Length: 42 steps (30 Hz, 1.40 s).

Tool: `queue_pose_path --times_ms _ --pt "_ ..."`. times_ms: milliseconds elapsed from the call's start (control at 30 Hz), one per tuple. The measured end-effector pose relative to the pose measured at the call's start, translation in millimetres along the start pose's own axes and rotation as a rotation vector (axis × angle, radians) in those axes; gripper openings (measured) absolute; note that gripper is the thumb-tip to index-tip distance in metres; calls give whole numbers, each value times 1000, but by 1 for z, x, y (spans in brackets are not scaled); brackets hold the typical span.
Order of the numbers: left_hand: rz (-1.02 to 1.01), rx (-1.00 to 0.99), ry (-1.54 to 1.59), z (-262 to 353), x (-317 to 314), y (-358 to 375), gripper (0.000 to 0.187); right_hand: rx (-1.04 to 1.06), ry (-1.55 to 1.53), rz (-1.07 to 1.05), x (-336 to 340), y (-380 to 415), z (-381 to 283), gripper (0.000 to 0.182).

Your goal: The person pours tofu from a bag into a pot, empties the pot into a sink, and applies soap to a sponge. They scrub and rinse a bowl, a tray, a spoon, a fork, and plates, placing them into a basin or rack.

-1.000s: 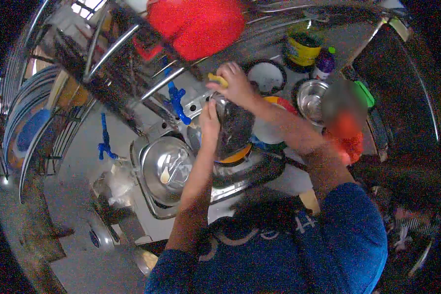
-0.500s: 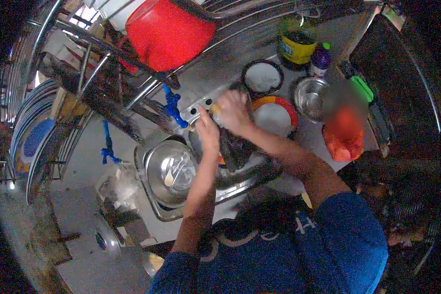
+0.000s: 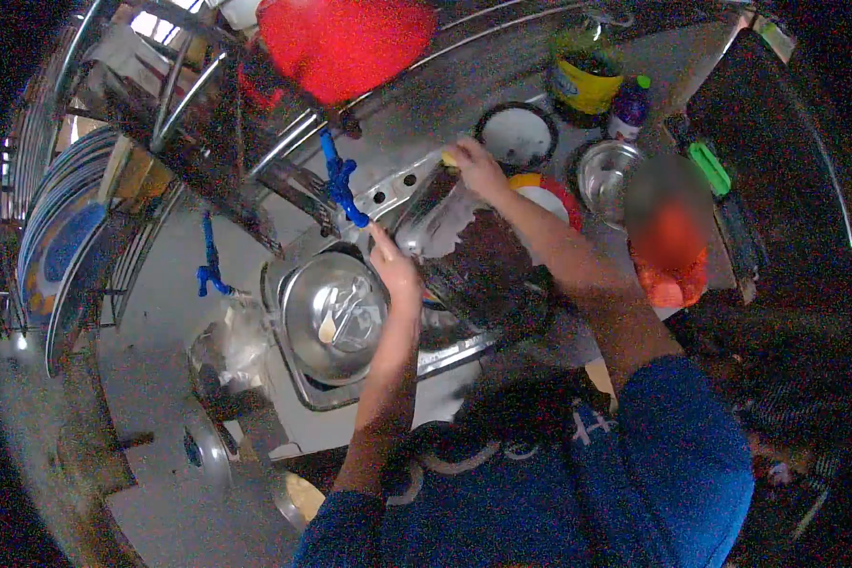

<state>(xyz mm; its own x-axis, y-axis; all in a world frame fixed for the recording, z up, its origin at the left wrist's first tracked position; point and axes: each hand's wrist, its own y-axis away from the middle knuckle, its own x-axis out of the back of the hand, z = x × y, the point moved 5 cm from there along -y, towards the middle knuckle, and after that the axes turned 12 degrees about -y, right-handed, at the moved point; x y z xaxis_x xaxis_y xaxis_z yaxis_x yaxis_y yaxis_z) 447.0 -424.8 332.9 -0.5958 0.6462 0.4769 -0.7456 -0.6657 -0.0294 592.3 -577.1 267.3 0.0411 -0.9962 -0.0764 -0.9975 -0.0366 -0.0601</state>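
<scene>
My right hand (image 3: 483,174) pinches a yellow sponge (image 3: 450,159) at the far edge of a dark flat piece (image 3: 492,260) over the right side of the sink. Grey suds with a jagged edge cover that piece's upper left. My left hand (image 3: 397,272) is at its left edge, one finger stretched along it just below the blue tap (image 3: 342,185); the other fingers are mostly hidden. I cannot tell what kind of thing the dark piece is. Left of my wrist, a steel basin (image 3: 303,317) holds spoons and other small utensils.
Behind my right hand stand a black-rimmed bowl (image 3: 516,135), a red-and-yellow-rimmed bowl (image 3: 570,204), a steel bowl (image 3: 608,175), a yellow-labelled container (image 3: 585,85) and a purple bottle (image 3: 629,114). A rack with plates (image 3: 66,246) stands left; a red tub (image 3: 346,43) is above.
My right hand has moved up and slightly right with the sponge, and the sudsy surface now shows more. My left hand has shifted slightly lower. The view has tilted a little.
</scene>
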Motion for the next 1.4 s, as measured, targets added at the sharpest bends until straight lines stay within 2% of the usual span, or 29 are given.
queue_pose_path --times_ms 33,67,100,133,200,233,267,333,367,433,467,533,600,633,733,767,800,867,933,1000,1033,1133,1200,1233,1267,1300,1333,1367,1400 --pt "20 -13 0 3 6 9 51 -20 7 -149 -4 6 -25 30" --pt "37 -23 1 3 12 18 50 68 70 -200 -10 9 -22 30" --pt "-244 -61 37 -25 10 9 46 160 135 -252 -17 11 -14 30" --pt "-272 -166 -150 -25 11 12 44 254 199 -304 -23 15 -22 30" --pt "-319 -362 -535 -27 16 23 40 187 221 -520 -47 39 -21 28" --pt "-305 -346 -615 -28 18 28 36 155 227 -629 -63 58 -27 27" --pt "-242 -312 -555 -27 24 32 36 328 119 -590 -77 77 -44 26" --pt "-120 -252 -431 -28 35 40 36 442 162 -481 -84 93 -48 25" --pt "-166 -150 -408 -42 41 39 37 384 307 -468 -84 91 -34 22" --pt "-107 34 -57 -59 63 42 39 260 595 -440 -67 80 3 16" --pt "-73 125 119 -64 71 44 40 161 395 -319 -48 70 6 16" --pt "-117 77 6 -66 70 44 40 251 532 -417 -65 72 33 14" --pt "-170 16 -168 -80 60 42 40 -65 356 -508 -93 110 -35 16" --pt "-274 37 -387 -95 61 37 39 240 179 -422 -108 118 -43 19" --pt "-65 53 -14 -90 88 43 39 414 437 -338 -97 104 -17 21" --pt "-30 14 -20 -99 98 36 39 118 496 -383 -79 83 6 25" --pt "-89 58 -32 -96 103 36 39 211 568 -446 -58 77 -11 23" --pt "-205 152 -55 -89 113 44 39 62 506 -349 -48 58 32 27" --pt "-188 240 134 -91 102 48 36 -22 444 -248 -43 40 55 36" --pt "-154 211 361 -78 97 57 35 -99 359 -165 -31 39 65 38" --pt "-175 224 310 -80 94 56 41 -133 314 -123 -25 36 68 39" --pt "-181 235 305 -74 91 53 40 -209 179 -6 -15 20 67 42" --pt "-220 152 142 -83 97 43 45 -272 24 -98 -16 7 59 42" --pt "-243 112 58 -93 100 35 48 -209 55 -143 -14 3 46 42" --pt "-240 191 53 -97 100 25 55 -145 84 -184 -11 -2 34 41" --pt "-336 224 206 -95 97 20 56 18 224 -226 -12 -6 17 41" --pt "-433 255 358 -60 97 20 58 79 238 -195 -14 0 -16 39" --pt "-414 299 58 -51 103 15 55 139 254 -161 -17 7 -50 37" --pt "-546 185 -196 -43 90 11 51 148 261 -263 -29 13 -58 36"
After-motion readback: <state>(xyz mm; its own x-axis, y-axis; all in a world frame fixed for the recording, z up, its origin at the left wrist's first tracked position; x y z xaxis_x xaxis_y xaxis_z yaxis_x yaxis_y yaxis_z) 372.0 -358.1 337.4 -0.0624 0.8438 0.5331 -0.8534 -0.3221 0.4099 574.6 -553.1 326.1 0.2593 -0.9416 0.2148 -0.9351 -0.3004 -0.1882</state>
